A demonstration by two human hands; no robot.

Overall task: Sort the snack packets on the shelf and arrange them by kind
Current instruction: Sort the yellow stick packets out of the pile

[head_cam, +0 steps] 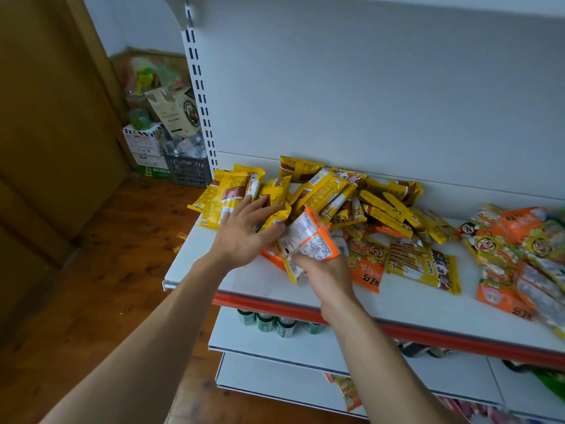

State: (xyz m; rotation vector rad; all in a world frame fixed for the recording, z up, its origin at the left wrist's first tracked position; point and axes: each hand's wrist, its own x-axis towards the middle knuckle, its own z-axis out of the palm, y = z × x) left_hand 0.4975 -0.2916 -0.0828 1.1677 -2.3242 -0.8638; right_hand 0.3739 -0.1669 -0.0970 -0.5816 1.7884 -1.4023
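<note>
Orange-edged white snack packet (312, 240), gripped in the right hand (330, 276); at ten o'clock, the left hand's (241, 231) straight fingers press the yellow packet heap (385, 203) crowding the white shelf (397, 301).

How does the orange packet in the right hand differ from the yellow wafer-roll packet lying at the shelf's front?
The orange packet is held up off the shelf, gripped by the right hand; the yellow packet lies flat, untouched. The orange packet shows its white printed back; the yellow packet shows its pictured front. Both are sealed snack packets.
</note>
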